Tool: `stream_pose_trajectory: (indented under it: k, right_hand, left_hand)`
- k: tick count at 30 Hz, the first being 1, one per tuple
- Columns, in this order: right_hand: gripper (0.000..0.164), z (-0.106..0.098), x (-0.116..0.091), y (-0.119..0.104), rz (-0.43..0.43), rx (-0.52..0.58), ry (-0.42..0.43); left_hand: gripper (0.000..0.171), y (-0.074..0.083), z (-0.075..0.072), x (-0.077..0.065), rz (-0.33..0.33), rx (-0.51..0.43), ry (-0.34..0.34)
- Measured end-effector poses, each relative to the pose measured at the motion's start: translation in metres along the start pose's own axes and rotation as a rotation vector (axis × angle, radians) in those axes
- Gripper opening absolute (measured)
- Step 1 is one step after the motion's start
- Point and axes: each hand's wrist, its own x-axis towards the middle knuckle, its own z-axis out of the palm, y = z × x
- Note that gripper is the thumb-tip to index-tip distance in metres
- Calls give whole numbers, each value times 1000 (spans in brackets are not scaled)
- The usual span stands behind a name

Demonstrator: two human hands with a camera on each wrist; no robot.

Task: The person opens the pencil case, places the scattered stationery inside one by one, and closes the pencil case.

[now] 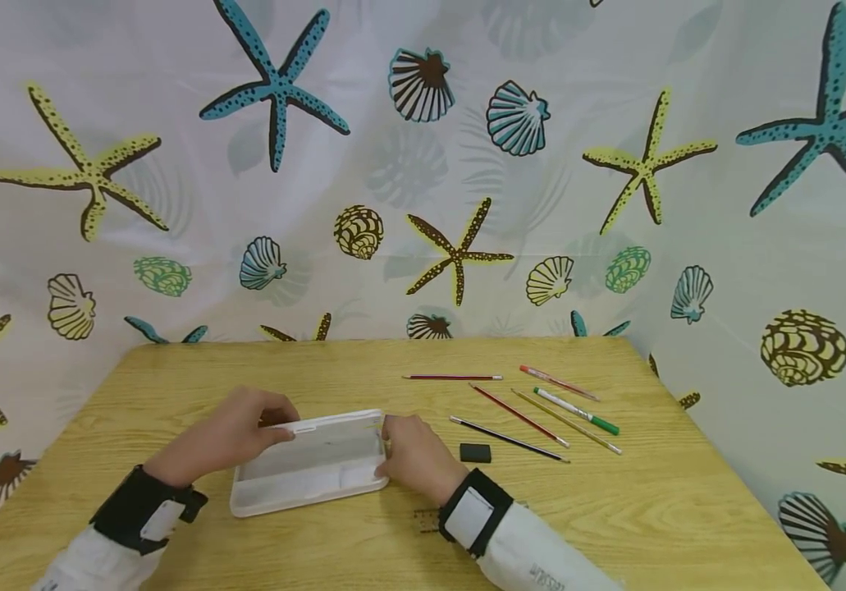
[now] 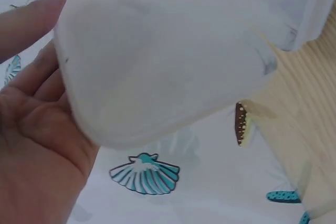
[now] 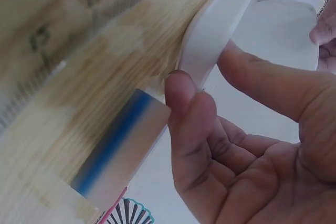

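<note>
A white plastic pencil case (image 1: 304,488) sits on the table in front of me with its translucent lid (image 2: 157,61) raised. My left hand (image 1: 245,431) holds the lid's upper edge, thumb on one face and fingers behind it, as the left wrist view shows. At the case's right end, my right hand (image 1: 418,455) pinches the white base (image 3: 205,40) between thumb and fingers. Inside the case I see bare white walls. A small dark eraser (image 1: 475,453) lies just right of my right hand; the right wrist view shows a blue-striped block (image 3: 121,148) close to the fingertips.
Several pencils lie to the right, among them a red one (image 1: 519,414), a black one (image 1: 509,439) and a yellow one (image 1: 566,420). A green-capped marker (image 1: 576,410) and a red pen (image 1: 559,382) lie near them. A clear ruler (image 1: 426,520) is partly under my right wrist.
</note>
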Motion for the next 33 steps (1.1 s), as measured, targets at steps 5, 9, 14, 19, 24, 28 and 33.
stream_pose_trajectory:
  k: [5, 9, 14, 19, 24, 28, 33]
  right_hand:
    - [31, 1, -2, -1, -10, -43, 21]
    - [32, 4, -3, -1, -12, -91, 29]
    - [32, 5, -3, -2, -29, -118, 38]
    - [43, 4, -3, -3, -35, -109, 31]
    - [39, 2, -1, -2, -40, -157, 27]
    - [37, 1, 0, -2, -40, -185, 33]
    - [36, 2, 0, -1, -32, -184, 32]
  left_hand:
    - [12, -11, 1, 9, 0, -26, 187]
    - [18, -19, 6, 15, 9, -14, 296]
    - [16, -26, 14, 19, 14, 77, 405]
    - [12, -29, 18, 22, 39, 339, 515]
    - [26, -30, 19, 22, -2, 478, 443]
    - [33, -31, 22, 20, -34, 499, 350]
    - [34, -36, 28, 17, -58, 431, 275]
